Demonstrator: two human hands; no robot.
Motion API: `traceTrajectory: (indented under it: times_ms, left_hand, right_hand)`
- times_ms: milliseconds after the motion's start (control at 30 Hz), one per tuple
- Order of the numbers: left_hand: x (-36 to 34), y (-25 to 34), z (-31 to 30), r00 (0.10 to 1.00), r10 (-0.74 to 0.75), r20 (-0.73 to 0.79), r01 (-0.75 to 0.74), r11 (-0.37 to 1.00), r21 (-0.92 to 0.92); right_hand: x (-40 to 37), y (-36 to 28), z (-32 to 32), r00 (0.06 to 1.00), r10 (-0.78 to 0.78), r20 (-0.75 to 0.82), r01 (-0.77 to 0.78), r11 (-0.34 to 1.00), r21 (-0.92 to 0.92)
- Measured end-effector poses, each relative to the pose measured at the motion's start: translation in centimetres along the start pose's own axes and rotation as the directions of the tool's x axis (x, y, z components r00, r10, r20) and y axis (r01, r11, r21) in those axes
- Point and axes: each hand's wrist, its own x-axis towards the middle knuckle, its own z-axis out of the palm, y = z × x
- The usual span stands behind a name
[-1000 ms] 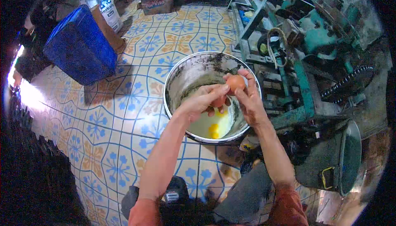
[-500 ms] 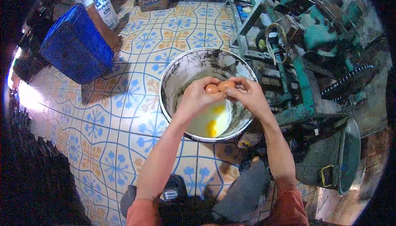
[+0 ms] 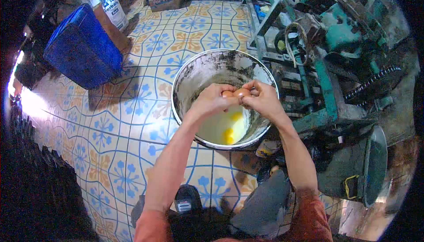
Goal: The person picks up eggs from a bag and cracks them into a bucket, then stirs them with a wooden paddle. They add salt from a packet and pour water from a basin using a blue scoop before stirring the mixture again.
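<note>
Brown rounded egg is pinched by left hand; second brown egg is pinched by right hand. Both are held side by side over round, white-rimmed, stained bucket; yellow yolks are seen in pale liquid inside.

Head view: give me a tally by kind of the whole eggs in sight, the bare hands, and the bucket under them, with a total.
Whole eggs: 2
Bare hands, left hand and right hand: 2
Bucket: 1
Total: 5
</note>
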Motion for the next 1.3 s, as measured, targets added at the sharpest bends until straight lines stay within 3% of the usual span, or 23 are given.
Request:
traceTrajectory:
  times_ms: [100,267,367,433,467,567,667,767,867,1067,1300]
  left_hand:
    - [0.3,-0.1,-0.1,0.999,-0.02,0.027,0.02,1.0,0.008]
    - [0.2,-0.3,-1.2,0.99,0.041,0.137,-0.019,0.988,-0.154]
    - [0.3,-1.0,-1.7,0.991,0.023,0.131,-0.012,0.997,-0.079]
    - [0.5,-1.7,-1.5,0.994,0.039,0.106,-0.025,0.991,-0.13]
    - [0.7,-2.1,-1.4,0.994,0.047,0.094,-0.032,0.987,-0.156]
    - [0.7,-1.7,-1.3,0.994,0.101,0.036,-0.101,0.995,-0.007]
    - [0.3,-0.2,-1.4,1.0,0.025,0.007,-0.025,0.986,0.166]
    - [0.4,-0.2,-0.9,0.999,0.015,0.029,-0.016,0.998,0.066]
    - [0.0,0.5,-0.5,1.0,-0.007,-0.024,0.01,0.992,0.129]
    - [-0.7,1.3,-0.4,0.995,-0.039,-0.092,0.056,0.982,0.182]
    - [-0.4,1.0,-0.2,0.975,0.117,-0.187,-0.049,0.941,0.334]
  right_hand:
    - [0.3,0.7,0.2,1.0,-0.016,-0.025,0.015,1.0,-0.027]
    - [-0.3,-1.0,-0.7,0.991,-0.03,0.127,0.025,0.999,0.04]
    - [-0.2,-1.3,-0.8,0.981,0.009,0.192,0.002,0.999,-0.053]
    - [-0.4,-1.8,-0.6,0.979,0.027,0.204,-0.013,0.997,-0.073]
    - [-0.1,-1.1,-0.2,0.985,-0.036,0.167,0.047,0.997,-0.058]
    - [0.7,0.6,0.0,0.992,-0.069,0.105,0.078,0.993,-0.087]
    - [0.5,-0.2,0.2,0.997,0.023,0.076,-0.021,0.999,-0.028]
    - [0.7,0.2,0.3,0.998,-0.025,0.053,0.031,0.994,-0.107]
    - [0.9,0.0,0.4,0.998,-0.06,0.029,0.064,0.977,-0.204]
    - [1.1,0.2,0.6,0.99,-0.133,0.055,0.14,0.978,-0.157]
    - [1.5,0.4,0.9,0.98,-0.195,0.029,0.197,0.968,-0.157]
